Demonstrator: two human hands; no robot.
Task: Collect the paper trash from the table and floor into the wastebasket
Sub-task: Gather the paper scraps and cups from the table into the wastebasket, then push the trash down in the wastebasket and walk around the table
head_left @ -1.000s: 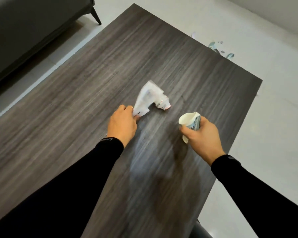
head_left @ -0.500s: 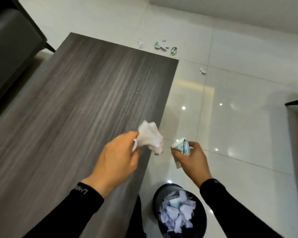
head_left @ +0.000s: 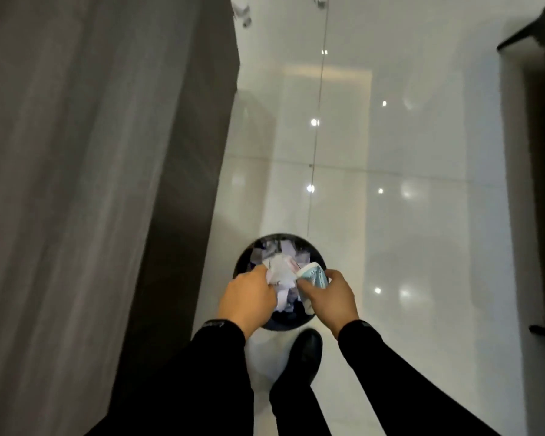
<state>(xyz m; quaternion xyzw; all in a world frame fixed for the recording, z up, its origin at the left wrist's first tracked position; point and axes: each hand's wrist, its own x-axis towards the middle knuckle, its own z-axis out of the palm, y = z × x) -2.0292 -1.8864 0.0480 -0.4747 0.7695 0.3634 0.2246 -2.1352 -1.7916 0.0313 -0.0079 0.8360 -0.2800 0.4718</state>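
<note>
A round black wastebasket [head_left: 247, 258] stands on the white floor beside the dark wooden table [head_left: 85, 171], with several crumpled papers inside it. Both hands hover right over its opening. My left hand [head_left: 247, 298] grips a crumpled white paper [head_left: 279, 270]. My right hand [head_left: 329, 297] is closed around a folded white and blue-green paper [head_left: 312, 273]. The two papers nearly touch above the bin. A few paper scraps [head_left: 243, 14] lie on the floor past the table's far corner.
My black shoe [head_left: 306, 344] stands just in front of the wastebasket. A dark piece of furniture [head_left: 541, 152] runs along the right edge. Glossy white floor tiles [head_left: 390, 152] stretch between it and the table.
Both hands have carried their papers off the table and down over the wastebasket. The view has tilted down, so the basket now sits in the middle.
</note>
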